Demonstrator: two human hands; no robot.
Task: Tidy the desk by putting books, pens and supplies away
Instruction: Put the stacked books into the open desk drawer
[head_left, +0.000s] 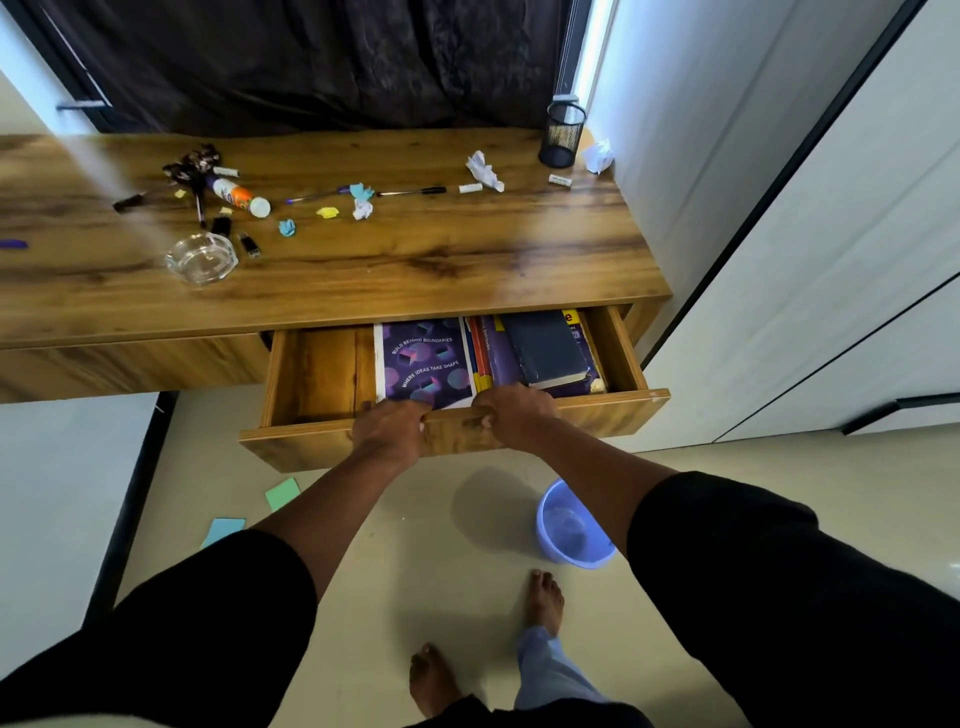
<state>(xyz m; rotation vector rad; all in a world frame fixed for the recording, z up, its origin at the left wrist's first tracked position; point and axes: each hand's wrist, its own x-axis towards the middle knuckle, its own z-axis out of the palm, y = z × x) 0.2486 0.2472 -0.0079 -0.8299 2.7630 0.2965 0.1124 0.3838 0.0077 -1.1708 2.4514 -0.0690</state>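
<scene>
drawer front under both hands, seemingly gripped

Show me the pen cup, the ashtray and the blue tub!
pen cup (562, 134), head view, mesh side.
ashtray (201, 258), head view, glass middle.
blue tub (567, 526), head view, inside bottom.

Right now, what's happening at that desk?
A person stands at the wooden desk with both hands on the front edge of the open drawer: left hand, right hand. Books are already inside, a purple-covered book beside a stack topped by a dark book. Pens, a glue bottle and crumpled paper scraps still lie on the desktop. The mesh pen holder looks empty.
</scene>
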